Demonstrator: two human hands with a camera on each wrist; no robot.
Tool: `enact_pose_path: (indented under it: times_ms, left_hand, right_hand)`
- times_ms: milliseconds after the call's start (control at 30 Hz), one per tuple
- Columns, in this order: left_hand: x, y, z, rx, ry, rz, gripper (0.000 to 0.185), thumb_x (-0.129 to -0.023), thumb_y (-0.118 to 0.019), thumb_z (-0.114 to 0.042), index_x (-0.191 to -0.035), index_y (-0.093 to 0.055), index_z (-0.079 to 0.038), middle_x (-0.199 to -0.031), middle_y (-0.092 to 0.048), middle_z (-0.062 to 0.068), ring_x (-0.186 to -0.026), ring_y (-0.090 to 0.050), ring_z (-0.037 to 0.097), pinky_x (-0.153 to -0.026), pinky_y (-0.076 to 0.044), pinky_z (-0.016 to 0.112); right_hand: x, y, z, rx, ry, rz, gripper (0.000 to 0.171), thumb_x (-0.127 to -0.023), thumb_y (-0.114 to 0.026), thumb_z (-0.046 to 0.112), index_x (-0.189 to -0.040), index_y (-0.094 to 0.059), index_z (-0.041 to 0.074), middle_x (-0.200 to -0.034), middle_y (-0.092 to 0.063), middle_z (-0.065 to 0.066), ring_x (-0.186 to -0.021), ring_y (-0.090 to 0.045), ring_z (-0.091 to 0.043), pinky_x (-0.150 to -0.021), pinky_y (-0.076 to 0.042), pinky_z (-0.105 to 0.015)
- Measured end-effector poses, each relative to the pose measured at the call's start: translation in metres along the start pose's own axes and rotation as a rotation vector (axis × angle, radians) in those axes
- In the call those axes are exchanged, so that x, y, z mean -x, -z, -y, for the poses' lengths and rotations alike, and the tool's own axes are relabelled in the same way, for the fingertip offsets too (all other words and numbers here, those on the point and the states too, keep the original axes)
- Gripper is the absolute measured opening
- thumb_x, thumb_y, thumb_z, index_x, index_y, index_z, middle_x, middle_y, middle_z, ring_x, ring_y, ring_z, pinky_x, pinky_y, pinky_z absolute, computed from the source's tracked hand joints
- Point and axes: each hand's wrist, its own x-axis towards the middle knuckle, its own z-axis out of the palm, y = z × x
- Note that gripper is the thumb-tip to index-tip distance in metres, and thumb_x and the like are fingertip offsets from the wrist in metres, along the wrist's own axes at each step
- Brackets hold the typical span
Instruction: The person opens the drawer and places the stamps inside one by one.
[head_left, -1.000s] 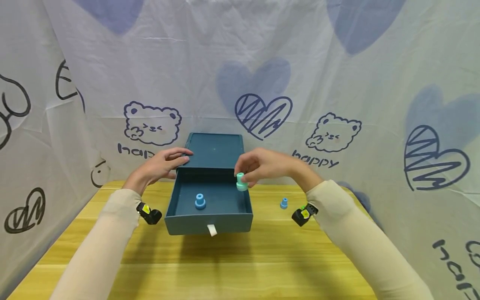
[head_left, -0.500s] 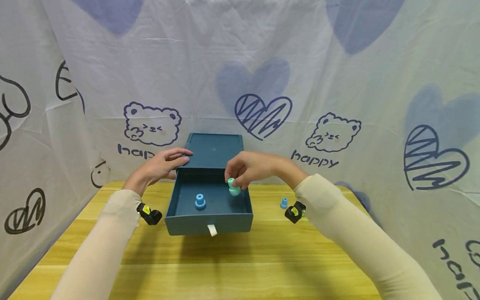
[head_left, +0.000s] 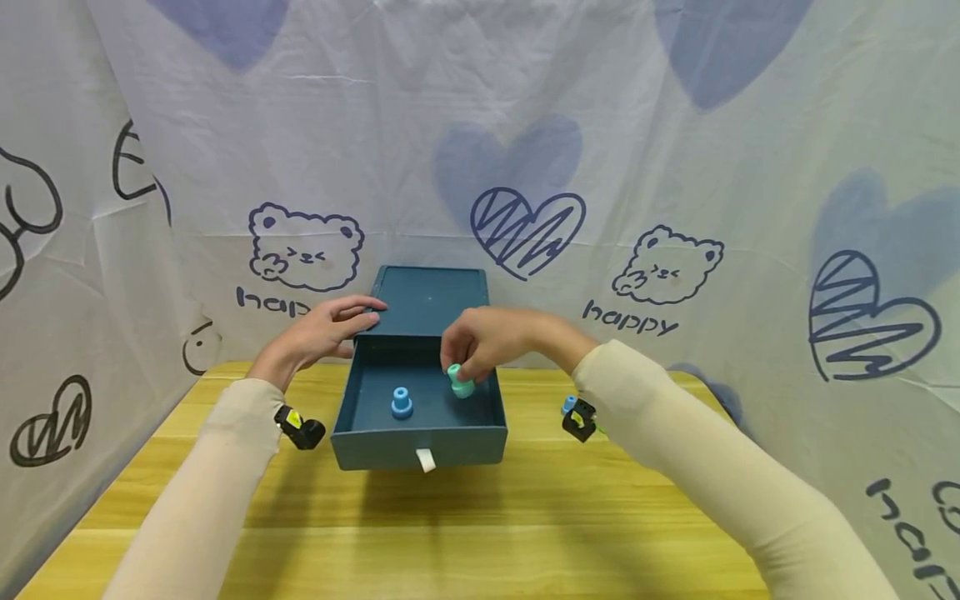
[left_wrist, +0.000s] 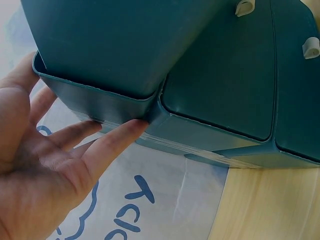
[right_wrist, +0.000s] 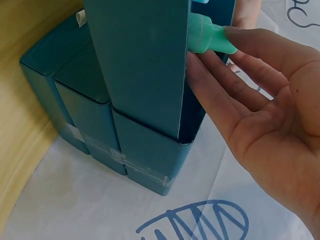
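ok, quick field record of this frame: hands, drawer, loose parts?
left hand: rests on the drawer box, fingers straight
right hand: pinches the green piece over the open drawer
in drawer: blue piece, upright
on table: small blue piece, right of the drawer, partly hidden

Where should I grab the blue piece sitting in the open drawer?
Pinch the narrow upper neck of the blue piece from straight above. It stands upright on its wider base, and the drawer walls block any sideways approach.
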Motion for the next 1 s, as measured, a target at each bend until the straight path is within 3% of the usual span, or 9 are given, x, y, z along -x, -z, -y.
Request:
enact_pose_path:
  times_ms: [733,1000]
  left_hand:
    - [-0.001,0.001,0.002,-0.017,0.015,-0.009,0.054,-0.107,-0.054,-0.044,-0.153,-0.046,-0.017,-0.17,-0.028,0.016,-0.154,-0.029,0.047,-0.114,-0.04,0.069]
    - [-0.001,0.001,0.002,-0.021,0.005,-0.006,0.054,-0.106,-0.055,-0.045,-0.152,-0.047,-0.018,-0.17,-0.028,0.015,-0.154,-0.031,0.046,-0.114,-0.04,0.069]
  right_hand:
    - [-0.031,-0.005,0.007,0.048,-0.02,0.03,0.011,-0.096,-0.072,0.009,-0.107,-0.072,0.008,-0.102,-0.075,-0.005,-0.085,-0.066,-0.012,-0.083,-0.061,-0.023]
    - [-0.029,-0.006,0.002,0.024,-0.021,-0.002,0.024,-0.096,-0.074,0.011,-0.119,-0.07,0.004,-0.113,-0.075,-0.009,-0.093,-0.072,-0.013,-0.085,-0.062,-0.023]
